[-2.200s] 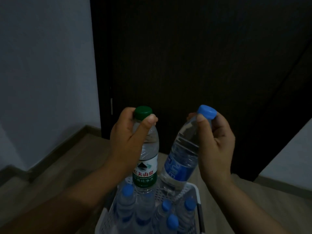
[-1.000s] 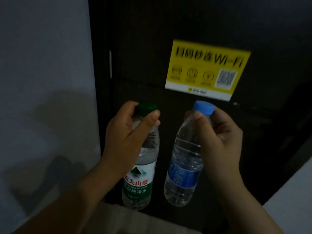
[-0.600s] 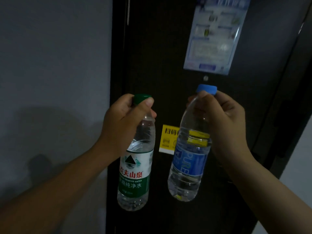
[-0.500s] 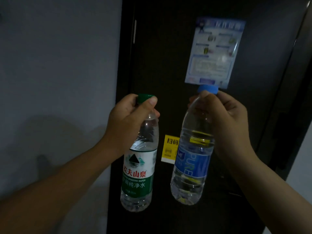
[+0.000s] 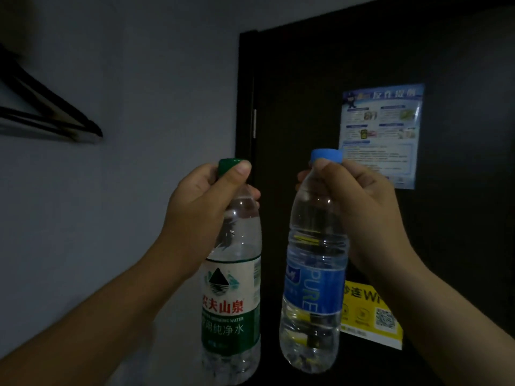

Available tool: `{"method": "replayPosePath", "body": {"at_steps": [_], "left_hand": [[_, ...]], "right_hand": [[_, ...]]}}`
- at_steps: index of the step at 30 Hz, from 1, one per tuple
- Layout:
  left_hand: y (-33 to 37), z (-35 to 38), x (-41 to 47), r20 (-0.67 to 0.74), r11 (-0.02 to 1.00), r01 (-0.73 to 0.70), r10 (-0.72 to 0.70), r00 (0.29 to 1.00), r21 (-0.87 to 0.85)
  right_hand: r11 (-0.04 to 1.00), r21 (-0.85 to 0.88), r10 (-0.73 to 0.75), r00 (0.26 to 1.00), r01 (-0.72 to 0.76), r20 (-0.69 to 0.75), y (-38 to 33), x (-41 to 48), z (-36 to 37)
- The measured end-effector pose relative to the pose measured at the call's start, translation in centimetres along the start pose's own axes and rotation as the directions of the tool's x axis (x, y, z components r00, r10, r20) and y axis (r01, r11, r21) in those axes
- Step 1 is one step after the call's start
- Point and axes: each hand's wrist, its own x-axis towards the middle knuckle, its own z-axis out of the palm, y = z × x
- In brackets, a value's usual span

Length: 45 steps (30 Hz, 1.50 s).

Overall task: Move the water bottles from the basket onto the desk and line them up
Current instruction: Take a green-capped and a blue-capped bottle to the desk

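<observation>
The view has swung up and to the left since the earlier frames: the white slotted plastic basket with its blue-capped bottles is gone from sight, and both raised bottles now hang in front of a grey wall [image 5: 139, 79] and a dark door [image 5: 320, 79]. The left hand [image 5: 200, 218] is closed around the neck of the clear plastic water bottle with the green cap and green-and-white label [image 5: 231, 288], thumb pressed against the cap. The right hand [image 5: 362, 213] grips the clear plastic water bottle with the blue cap and blue label [image 5: 312, 288] the same way, just below its cap. The two bottles hang close side by side, apart, the blue one tilted slightly. Behind them on the door are a blue printed notice [image 5: 381, 135] and a yellow Wi-Fi sticker [image 5: 373, 316]; a dark clothes hanger [image 5: 50, 118] sits at the left. Neither the basket nor the bench is in view, so this looks like the carry between them: both bottles are lifted clear, with placing and lining up not yet done.
</observation>
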Motion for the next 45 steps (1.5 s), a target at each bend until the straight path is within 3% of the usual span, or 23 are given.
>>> {"method": "replayPosePath", "body": {"at_steps": [7,11,18,21,32,45], "left_hand": [[2.8,1.3,-2.0,-0.209,0.991,-0.024,0.052,0.977,0.133],[4.8,1.2,-4.2,-0.306,0.964,-0.024,0.107,0.946,0.264],[9.5,-0.4,-8.8,-0.452,0.904,0.012,0.202,0.869,0.428],[12.3,-1.7,-11.3,-0.502,0.855,0.049,0.256,0.826,0.517],[27.0,-6.8,-24.5,-0.604,0.618,0.243,0.481,0.636,0.748],[45.0,-6.6,-42.5,-0.607,0.409,0.467,0.661,0.441,0.784]], "right_hand": [[0.986,0.160,0.013,0.991,-0.035,0.137,2.4,2.2,-0.2],[0.961,0.276,-0.051,0.970,-0.016,0.236,3.1,2.2,1.0],[0.807,0.539,0.016,0.922,-0.240,0.388,2.3,0.2,6.9],[0.760,0.594,-0.044,0.891,-0.264,0.452,0.8,-1.4,9.5],[0.511,0.749,-0.283,0.740,-0.422,0.610,-11.5,-12.3,21.3],[0.261,0.716,-0.459,0.570,-0.647,0.682,-30.3,-30.2,28.3]]}}
